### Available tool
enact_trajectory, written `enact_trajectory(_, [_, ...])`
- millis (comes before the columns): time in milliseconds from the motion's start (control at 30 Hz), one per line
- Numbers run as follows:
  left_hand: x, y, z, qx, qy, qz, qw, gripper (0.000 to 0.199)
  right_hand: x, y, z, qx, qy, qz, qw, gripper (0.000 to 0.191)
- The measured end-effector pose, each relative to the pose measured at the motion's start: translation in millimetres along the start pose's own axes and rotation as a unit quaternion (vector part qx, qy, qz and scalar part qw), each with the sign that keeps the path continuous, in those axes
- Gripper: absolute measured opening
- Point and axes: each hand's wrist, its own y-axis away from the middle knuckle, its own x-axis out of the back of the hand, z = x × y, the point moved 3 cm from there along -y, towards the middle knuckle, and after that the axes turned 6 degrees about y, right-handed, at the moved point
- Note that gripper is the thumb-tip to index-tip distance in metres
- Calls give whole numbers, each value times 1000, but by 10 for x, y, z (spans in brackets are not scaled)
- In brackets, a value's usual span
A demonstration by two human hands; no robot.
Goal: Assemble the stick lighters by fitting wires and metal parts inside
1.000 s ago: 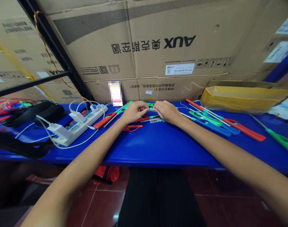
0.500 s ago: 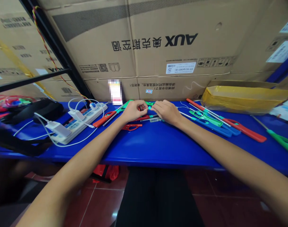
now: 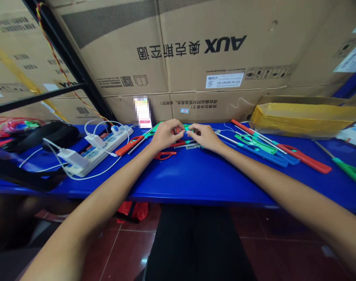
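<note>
My left hand (image 3: pixel 166 134) is closed in a pinch at the back of the blue table (image 3: pixel 189 175), its thumb and forefinger close to my right hand's fingertips. Between the fingertips is something small and pale that I cannot make out. My right hand (image 3: pixel 206 136) is curled too, thumb and fingers drawn together. Under the hands lie red lighter parts (image 3: pixel 165 155) and a clear narrow piece (image 3: pixel 192 146). Left of my left hand rests a long red and green lighter (image 3: pixel 129 146). Right of my right hand are a blue long lighter (image 3: pixel 264 155) and a red one (image 3: pixel 308 159).
A white power strip (image 3: pixel 103 152) with chargers and cables occupies the left. A lit phone (image 3: pixel 143 113) leans on the large cardboard box (image 3: pixel 189 23) behind. A yellow-taped carton (image 3: pixel 297 119) and a green lighter (image 3: pixel 349 171) are at right.
The teal bit seen between my fingertips no longer shows there. My right hand has turned slightly, thumb now visible. The whole view has shifted a little.
</note>
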Motion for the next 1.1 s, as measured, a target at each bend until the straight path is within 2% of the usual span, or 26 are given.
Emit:
enact_trajectory(333, [-52, 23, 66, -22, -41, -20, 999, 5, 31, 31, -56, 11, 13, 5, 1000, 33])
enact_trajectory(667, [-72, 39, -2, -47, -53, -1, 998, 7, 19, 15, -32, 24, 25, 31, 999, 34])
enact_trajectory(900, [-63, 38, 27, -55, -53, 11, 997, 5, 14, 17, -26, 24, 20, 35, 999, 30])
enact_trajectory(1100, [-58, 20, 29, -51, -44, -14, 998, 7, 33, 24, -24, 22, 21, 23, 999, 27])
